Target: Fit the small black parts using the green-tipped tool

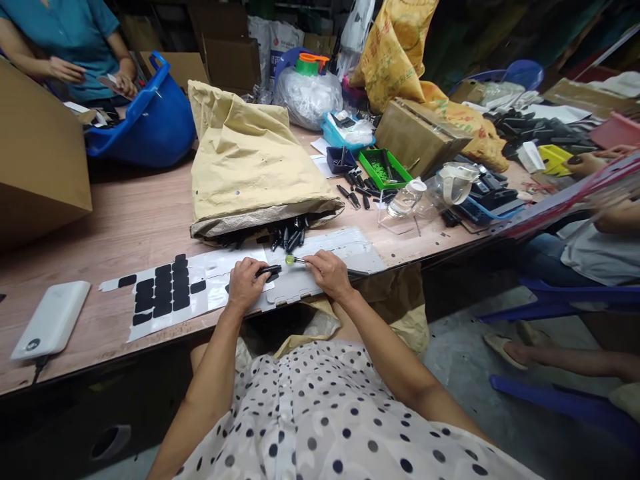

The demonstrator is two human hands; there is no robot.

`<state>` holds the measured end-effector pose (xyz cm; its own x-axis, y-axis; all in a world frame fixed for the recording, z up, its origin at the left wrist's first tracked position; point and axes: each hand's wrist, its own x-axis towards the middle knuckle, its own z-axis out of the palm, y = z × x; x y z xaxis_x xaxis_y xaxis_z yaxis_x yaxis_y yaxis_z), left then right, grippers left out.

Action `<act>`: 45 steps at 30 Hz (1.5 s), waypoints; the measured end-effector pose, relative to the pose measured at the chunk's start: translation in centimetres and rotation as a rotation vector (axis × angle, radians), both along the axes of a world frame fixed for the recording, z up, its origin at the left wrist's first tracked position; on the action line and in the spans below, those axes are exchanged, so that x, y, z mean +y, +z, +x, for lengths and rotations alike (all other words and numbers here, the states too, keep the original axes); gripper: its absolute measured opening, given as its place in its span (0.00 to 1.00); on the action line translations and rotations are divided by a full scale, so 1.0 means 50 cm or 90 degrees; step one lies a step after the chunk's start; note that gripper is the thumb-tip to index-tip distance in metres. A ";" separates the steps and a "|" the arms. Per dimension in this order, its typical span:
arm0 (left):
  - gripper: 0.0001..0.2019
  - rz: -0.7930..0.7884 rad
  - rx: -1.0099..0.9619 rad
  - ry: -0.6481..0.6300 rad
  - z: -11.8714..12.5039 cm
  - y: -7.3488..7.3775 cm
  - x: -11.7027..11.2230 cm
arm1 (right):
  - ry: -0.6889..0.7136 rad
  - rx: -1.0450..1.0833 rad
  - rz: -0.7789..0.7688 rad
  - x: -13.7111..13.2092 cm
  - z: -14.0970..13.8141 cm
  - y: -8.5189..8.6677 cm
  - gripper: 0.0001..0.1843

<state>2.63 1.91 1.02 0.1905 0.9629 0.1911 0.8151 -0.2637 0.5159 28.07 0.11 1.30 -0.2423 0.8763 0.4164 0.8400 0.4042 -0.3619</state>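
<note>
My left hand [245, 284] is closed on a short black tube [269, 270], held low over the grey cardboard sheet [345, 250] at the table's front edge. My right hand [327, 272] pinches a thin dark rod [300, 260] with a yellow-green round end [289, 259], pointing left at the tube; a small gap separates the two. Left of my left hand lies a white backing sheet [200, 267] bearing black rounded stickers [163, 287]. Just beyond my hands, black tube pieces [290, 235] spill from the mouth of a tan paper sack [250, 160].
At left are a white power bank [51, 320], a cardboard box [40, 147] and a blue basket [150, 127]. Right of the sack stand a green tray [385, 168], a water bottle [407, 197] and a clear jug [453, 183]. Other people sit at far left and right.
</note>
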 end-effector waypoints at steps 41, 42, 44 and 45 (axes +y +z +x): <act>0.18 -0.109 0.032 0.399 0.049 0.128 0.083 | -0.022 -0.093 0.026 0.001 -0.011 -0.019 0.12; 0.17 -0.120 0.049 0.412 0.048 0.125 0.095 | -0.021 -0.093 0.023 0.001 -0.012 -0.019 0.12; 0.14 -0.131 0.069 0.422 0.045 0.114 0.113 | -0.021 -0.091 0.016 0.001 -0.013 -0.019 0.12; 0.14 -0.132 0.071 0.422 0.043 0.108 0.119 | -0.021 -0.089 0.013 0.001 -0.014 -0.020 0.11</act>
<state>4.76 7.87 6.42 -0.4420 0.8970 0.0049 0.8209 0.4023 0.4052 27.38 0.16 0.31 -0.2707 0.8764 0.3984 0.8947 0.3817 -0.2318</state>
